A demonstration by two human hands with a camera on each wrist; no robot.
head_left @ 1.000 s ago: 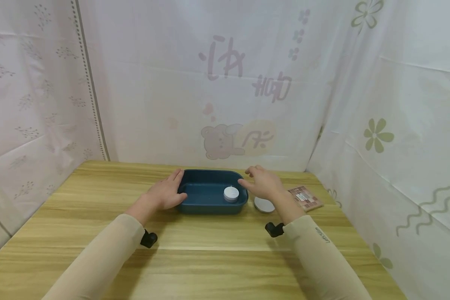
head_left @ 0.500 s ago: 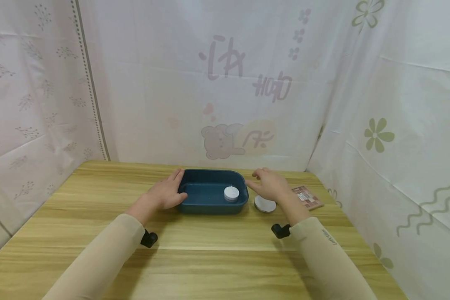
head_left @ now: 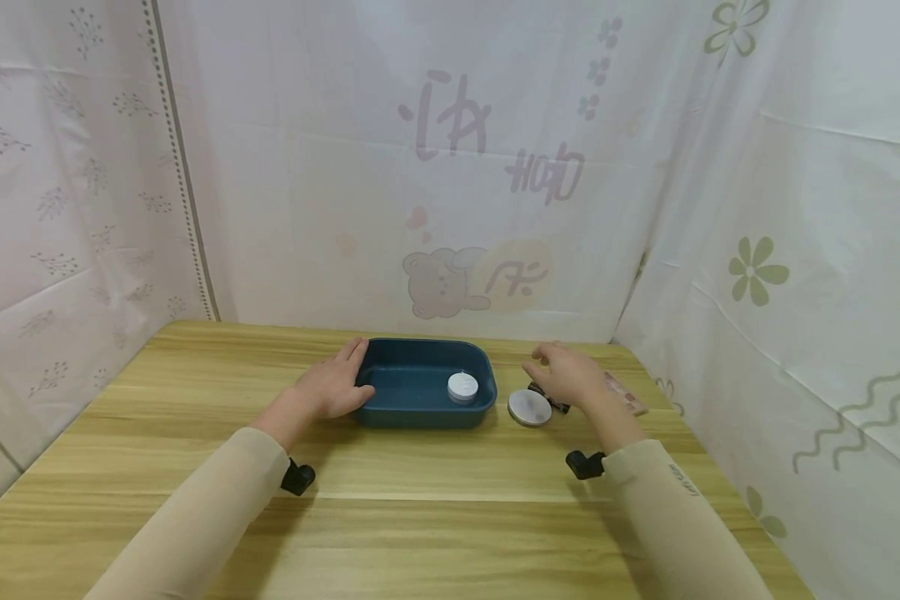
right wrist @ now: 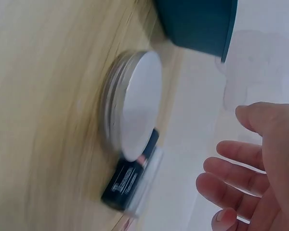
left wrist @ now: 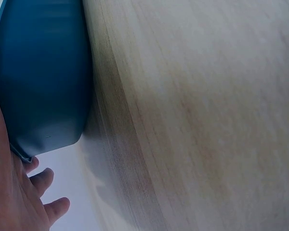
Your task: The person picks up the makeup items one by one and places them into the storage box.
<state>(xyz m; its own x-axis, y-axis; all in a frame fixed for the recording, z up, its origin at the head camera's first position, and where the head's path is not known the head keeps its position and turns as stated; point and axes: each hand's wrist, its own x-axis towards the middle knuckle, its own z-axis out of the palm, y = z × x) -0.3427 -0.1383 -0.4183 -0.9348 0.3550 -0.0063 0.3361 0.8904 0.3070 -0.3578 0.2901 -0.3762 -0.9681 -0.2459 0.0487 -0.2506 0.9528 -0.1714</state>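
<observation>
Presumed reaching step: left hand (head_left: 328, 387), loose-fingered, rests on bin (head_left: 420, 418); right hand (head_left: 570, 375), empty, above tube (right wrist: 120, 186); pinch likely needed.

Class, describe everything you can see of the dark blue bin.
The dark blue bin is open-topped and roughly rectangular with rounded corners, and looks like smooth plastic. It stands upright on the wood-grain table, its long sides running left to right. The left hand touches its left end, hiding part of the rim; the right hand is apart from it. Inside, near the right end, sits a small round white-topped container.
</observation>
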